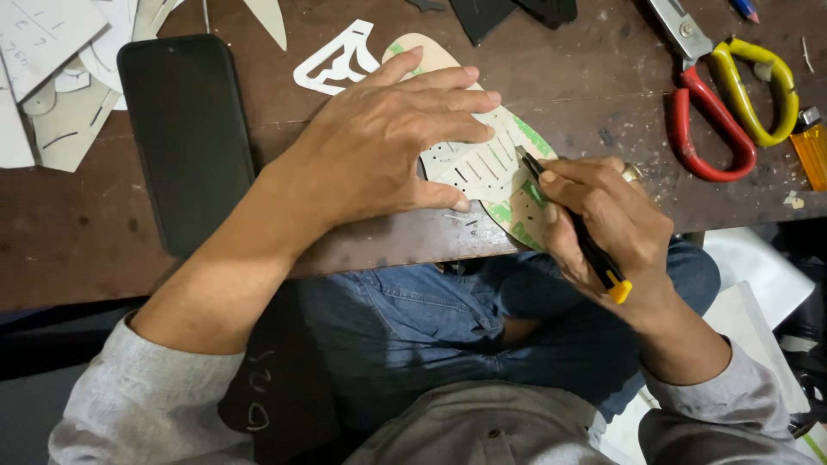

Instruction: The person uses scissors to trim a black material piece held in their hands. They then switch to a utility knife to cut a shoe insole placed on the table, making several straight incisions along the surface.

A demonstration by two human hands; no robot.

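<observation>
From the head view, I am pressing my left hand [392, 142] flat, fingers spread and gripping nothing, on a white slotted card template [482, 164] that is lying over a pale, green-marked sole-shaped piece [517, 220] at the near edge of the worn brown wooden table [86, 232]. My right hand [603, 224] is closing tightly around a slim black craft knife with a yellow end [575, 228], its tip touching the template's right edge. To my judgement, I am doing this best by keeping the pressing fingers clear of the blade line and drawing the knife lightly along the edge. A black phone [185, 142] is lying to the left, red and yellow handled scissors [724, 103] well to the right beside an orange lighter [811, 153].
</observation>
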